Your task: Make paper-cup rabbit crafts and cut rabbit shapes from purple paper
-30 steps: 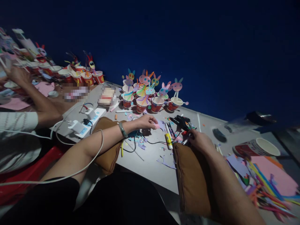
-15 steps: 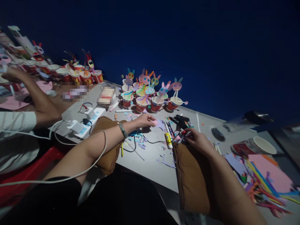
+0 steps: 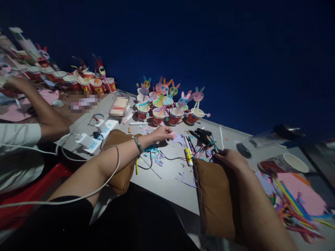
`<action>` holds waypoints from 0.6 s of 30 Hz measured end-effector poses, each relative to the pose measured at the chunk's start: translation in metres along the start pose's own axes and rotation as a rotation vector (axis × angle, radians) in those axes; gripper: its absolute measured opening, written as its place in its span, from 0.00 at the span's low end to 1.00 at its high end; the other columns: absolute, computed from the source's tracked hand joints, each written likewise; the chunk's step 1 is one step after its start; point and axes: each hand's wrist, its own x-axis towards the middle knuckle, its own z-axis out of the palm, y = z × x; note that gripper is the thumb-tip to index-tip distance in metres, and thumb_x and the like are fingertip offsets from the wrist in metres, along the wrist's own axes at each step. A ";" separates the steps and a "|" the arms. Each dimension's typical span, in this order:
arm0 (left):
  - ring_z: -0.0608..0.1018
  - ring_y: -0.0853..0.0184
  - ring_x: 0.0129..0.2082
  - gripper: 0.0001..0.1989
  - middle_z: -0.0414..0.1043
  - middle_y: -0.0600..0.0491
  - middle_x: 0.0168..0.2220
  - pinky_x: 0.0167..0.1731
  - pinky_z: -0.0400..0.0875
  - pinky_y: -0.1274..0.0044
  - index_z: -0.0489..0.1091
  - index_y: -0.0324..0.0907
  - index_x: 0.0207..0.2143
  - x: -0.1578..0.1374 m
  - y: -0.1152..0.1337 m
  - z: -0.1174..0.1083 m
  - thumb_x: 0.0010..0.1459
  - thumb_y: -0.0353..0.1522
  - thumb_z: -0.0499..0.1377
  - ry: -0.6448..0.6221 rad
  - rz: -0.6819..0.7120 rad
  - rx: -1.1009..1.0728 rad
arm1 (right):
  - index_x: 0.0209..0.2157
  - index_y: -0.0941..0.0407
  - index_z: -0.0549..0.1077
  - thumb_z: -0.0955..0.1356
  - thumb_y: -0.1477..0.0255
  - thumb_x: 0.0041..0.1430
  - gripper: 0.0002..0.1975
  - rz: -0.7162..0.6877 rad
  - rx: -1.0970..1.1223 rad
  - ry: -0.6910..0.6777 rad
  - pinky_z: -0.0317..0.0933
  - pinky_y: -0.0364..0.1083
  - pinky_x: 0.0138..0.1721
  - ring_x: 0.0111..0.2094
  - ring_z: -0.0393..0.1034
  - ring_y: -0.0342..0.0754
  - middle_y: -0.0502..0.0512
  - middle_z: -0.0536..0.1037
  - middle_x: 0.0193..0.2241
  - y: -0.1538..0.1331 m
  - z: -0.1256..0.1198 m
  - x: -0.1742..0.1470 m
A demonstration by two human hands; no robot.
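Note:
My left hand [image 3: 162,134], with a bangle at the wrist, pinches a small piece of pink paper [image 3: 173,134] above the paper scraps. At the right, my right hand [image 3: 230,159] is closed on the dark handles of a pair of scissors [image 3: 214,142]. The blades point away from me, beside a black glue gun [image 3: 202,135]. Between my hands lie a yellow-and-white glue stick or marker [image 3: 188,157], several pens and purple paper offcuts [image 3: 186,179].
Paper cups with paper rabbit figures [image 3: 159,115] stand at the back. A power strip [image 3: 102,136] lies left, its white cable crossing my left arm. Brown cushions [image 3: 217,205] lie by both arms. Right are coloured pipe cleaners [image 3: 295,202] and a paper bucket [image 3: 294,163]. Another person's arm [image 3: 49,111] is left.
My right hand has moved right, and the scissors now show in it, blades away from me. My left hand stays nearly in place with the pink paper.

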 end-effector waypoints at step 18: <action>0.70 0.77 0.22 0.07 0.67 0.57 0.21 0.23 0.62 0.83 0.67 0.37 0.21 0.010 0.001 0.000 0.51 0.27 0.60 -0.011 -0.051 -0.195 | 0.17 0.57 0.73 0.74 0.59 0.44 0.16 0.112 -0.023 0.152 0.53 0.53 0.32 0.39 0.72 0.60 0.72 0.77 0.34 0.005 -0.031 -0.012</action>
